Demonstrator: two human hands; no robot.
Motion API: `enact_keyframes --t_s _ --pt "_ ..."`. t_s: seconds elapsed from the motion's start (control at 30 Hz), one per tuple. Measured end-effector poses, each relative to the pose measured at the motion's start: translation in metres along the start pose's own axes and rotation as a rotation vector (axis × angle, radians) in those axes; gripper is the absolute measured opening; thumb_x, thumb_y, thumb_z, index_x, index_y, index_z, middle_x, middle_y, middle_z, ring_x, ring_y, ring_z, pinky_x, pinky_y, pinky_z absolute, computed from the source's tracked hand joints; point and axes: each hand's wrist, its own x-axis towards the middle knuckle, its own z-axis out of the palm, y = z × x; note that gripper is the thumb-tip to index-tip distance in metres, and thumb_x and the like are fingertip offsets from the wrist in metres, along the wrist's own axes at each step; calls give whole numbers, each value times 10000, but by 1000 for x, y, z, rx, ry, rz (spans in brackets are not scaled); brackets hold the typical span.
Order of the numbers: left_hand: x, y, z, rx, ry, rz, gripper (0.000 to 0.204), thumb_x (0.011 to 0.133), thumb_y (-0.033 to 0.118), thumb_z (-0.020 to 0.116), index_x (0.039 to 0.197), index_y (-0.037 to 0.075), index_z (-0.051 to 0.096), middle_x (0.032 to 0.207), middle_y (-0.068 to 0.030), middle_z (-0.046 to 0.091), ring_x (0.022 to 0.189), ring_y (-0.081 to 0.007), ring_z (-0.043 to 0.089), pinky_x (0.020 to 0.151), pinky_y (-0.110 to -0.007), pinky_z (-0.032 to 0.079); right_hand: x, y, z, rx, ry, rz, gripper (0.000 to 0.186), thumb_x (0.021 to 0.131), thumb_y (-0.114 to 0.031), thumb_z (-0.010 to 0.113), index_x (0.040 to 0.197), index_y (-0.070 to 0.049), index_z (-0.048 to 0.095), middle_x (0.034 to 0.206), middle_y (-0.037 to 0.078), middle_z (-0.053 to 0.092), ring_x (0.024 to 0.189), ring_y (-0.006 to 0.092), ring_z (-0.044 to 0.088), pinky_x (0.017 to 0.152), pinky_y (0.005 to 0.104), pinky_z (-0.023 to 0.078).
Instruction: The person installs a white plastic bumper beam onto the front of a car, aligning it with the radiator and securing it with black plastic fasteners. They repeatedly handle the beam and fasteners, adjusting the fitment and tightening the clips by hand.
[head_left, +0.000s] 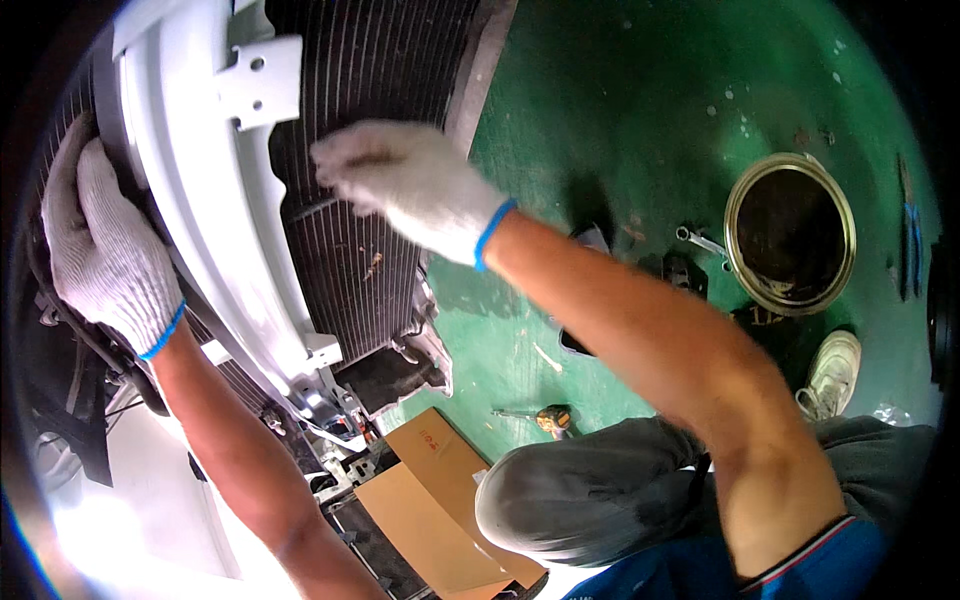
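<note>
My left hand (115, 245), in a white knit glove with a blue cuff, lies on the far-left side of a white metal beam (205, 175). Its fingers stretch upward along dark parts behind the beam, and the fingertips are partly in shadow. To the right of the beam, my right hand (415, 190) wears a matching glove. Its fingers are curled together above the black finned radiator (350, 260); whatever they may hold is hidden. A white bracket (265, 85) with two holes sticks out from the beam above this hand.
Brown cardboard (430, 500) lies below the beam, beside my knee. On the green floor (600, 90) are a yellow-and-black power tool (552, 420), a wrench (700, 241), a round metal can (735, 235) with dark contents, and blue-handled pliers (912, 245).
</note>
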Motion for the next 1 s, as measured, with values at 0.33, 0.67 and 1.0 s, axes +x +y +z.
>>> enact_keyframes --t_s 0.33,0.67,1.0 --pt "4 17 -1 -16 38 96 299 1044 141 598 1274 4 731 1293 -135 731 1172 -220 690 1057 -347 517 -50 61 15 -459 382 -364 311 886 -168 748 1188 -97 725 1008 157 747 802 303 749 700 405 618" --pt "8 17 -25 -184 113 193 295 925 10 690 1218 24 727 1268 -175 708 1165 -331 697 1014 -387 544 14 19 15 -1419 222 -642 175 839 -280 789 933 -147 725 853 82 638 758 301 692 643 432 564" --pt "-113 -19 -109 -445 -100 -449 196 905 -23 668 1084 -30 747 1115 -176 753 1014 -300 750 883 -391 599 7 25 32 -1001 -42 -727 236 931 -113 762 1137 0 738 1050 154 764 877 251 750 757 338 579"
